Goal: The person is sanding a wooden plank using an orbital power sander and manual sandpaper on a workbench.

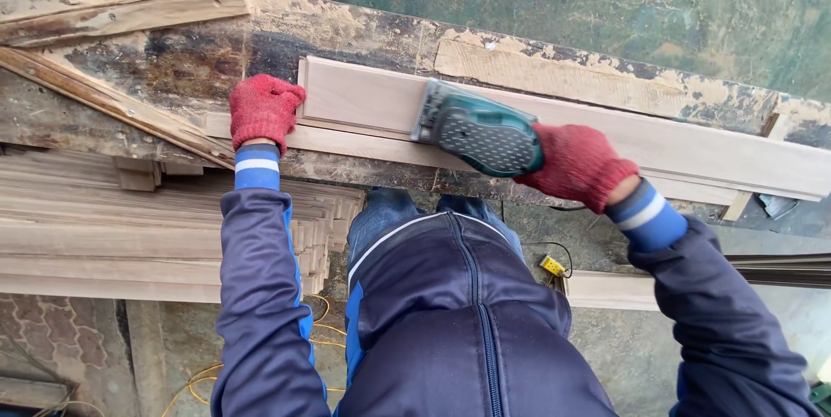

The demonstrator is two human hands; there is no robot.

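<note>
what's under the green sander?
The green sander, gripped by the right hand, sits on a pale wooden board lying on the worn workbench. The left hand steadies the board's end. The sanding pad and the wood beneath it are covered.

A rough carpentry workshop here: scarred, paint-crusted workbench [173, 62] beyond the gloved fingers [260, 101], stacked timber mouldings [104, 226] below them, yellow cable [208, 374] trailing across the concrete floor [164, 339]
</note>
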